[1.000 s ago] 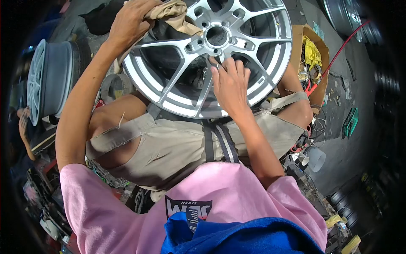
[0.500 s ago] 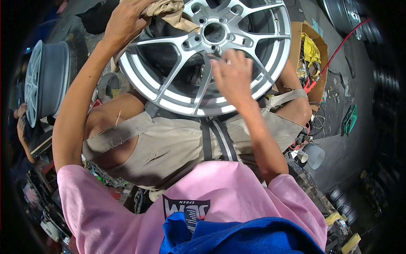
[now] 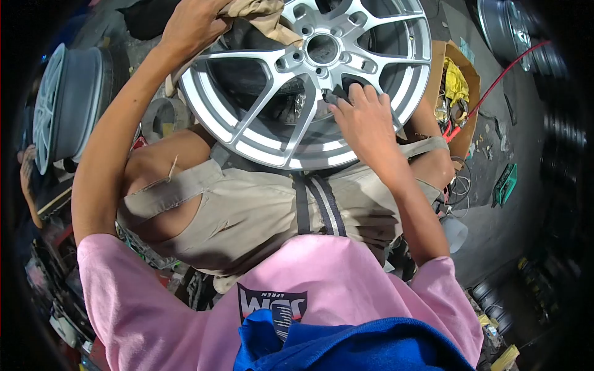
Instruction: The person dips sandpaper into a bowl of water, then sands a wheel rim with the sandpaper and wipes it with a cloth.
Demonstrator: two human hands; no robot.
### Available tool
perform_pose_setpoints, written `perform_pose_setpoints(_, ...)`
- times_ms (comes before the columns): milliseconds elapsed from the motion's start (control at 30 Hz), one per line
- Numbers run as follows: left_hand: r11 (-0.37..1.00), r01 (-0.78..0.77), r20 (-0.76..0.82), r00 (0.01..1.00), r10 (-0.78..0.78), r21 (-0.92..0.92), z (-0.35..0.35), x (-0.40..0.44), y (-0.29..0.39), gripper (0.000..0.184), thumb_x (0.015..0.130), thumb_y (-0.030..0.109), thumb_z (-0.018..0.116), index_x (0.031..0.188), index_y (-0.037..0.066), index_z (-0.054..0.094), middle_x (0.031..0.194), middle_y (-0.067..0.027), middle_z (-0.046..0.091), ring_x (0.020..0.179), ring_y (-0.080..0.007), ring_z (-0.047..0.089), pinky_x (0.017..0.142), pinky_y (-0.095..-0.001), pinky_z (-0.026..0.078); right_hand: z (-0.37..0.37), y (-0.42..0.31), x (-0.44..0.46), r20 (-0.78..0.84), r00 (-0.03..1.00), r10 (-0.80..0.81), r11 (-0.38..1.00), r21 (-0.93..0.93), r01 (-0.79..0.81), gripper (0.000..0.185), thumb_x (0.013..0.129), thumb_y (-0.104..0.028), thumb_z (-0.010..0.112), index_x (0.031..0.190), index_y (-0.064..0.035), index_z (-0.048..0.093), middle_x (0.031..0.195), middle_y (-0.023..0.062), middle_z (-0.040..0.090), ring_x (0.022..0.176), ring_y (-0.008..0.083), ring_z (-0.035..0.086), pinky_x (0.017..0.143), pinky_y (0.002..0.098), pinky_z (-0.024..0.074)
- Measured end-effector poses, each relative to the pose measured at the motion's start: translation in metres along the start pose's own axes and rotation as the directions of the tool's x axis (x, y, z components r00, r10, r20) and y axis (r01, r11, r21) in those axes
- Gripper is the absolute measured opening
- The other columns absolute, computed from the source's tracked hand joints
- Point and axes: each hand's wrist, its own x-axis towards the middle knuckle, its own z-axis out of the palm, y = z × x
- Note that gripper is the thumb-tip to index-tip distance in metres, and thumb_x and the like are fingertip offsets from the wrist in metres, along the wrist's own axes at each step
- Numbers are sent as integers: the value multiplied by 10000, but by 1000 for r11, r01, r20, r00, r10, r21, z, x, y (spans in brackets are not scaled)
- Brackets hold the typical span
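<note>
A silver multi-spoke wheel rim [image 3: 291, 99] lies face up across my lap, its centre hole towards the top of the view. At its upper left edge, my left hand [image 3: 195, 28] is closed on a beige cloth [image 3: 263, 21] that drapes over the spokes. Over the lower right spokes, my right hand [image 3: 365, 117] pinches a small dark grey piece of sandpaper [image 3: 337, 94] between its fingers. The sandpaper rests by a spoke just below the hub; the fingers partly cover it.
Another wheel rim [image 3: 68, 111] stands upright at the left, near another person's hand [image 3: 28, 170]. A cardboard box [image 3: 471, 93] with a yellow bag and a red hose [image 3: 510, 74] are at the right. A green tray [image 3: 506, 185] lies on the floor.
My right hand has moved right and slightly down, from a spoke below the hub to the lower right spokes. The rim has shifted slightly right in view; my left hand keeps the cloth.
</note>
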Motion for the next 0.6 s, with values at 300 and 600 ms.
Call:
perform_pose_setpoints(300, 1000, -18, 11, 1000, 18, -18, 2, -1, -5, 431, 697, 66, 671, 1127, 67, 700, 1106, -136, 708, 1117, -350, 647, 1005, -446, 494, -10, 25, 20, 93, 938, -334, 940, -38, 338, 272, 975, -297, 671, 892, -58, 772, 1088, 43, 605, 1036, 215, 544, 869, 410, 417)
perform_pose_setpoints(600, 999, 14, 17, 1000, -13, -47, 1, -5, -5, 446, 695, 46, 658, 1138, 66, 698, 1108, -150, 703, 1120, -359, 642, 1012, -445, 490, -10, 31, 28, 89, 901, -424, 898, -89, 431, 280, 995, -314, 656, 964, -66, 782, 1128, 44, 612, 1063, 212, 556, 909, 407, 422)
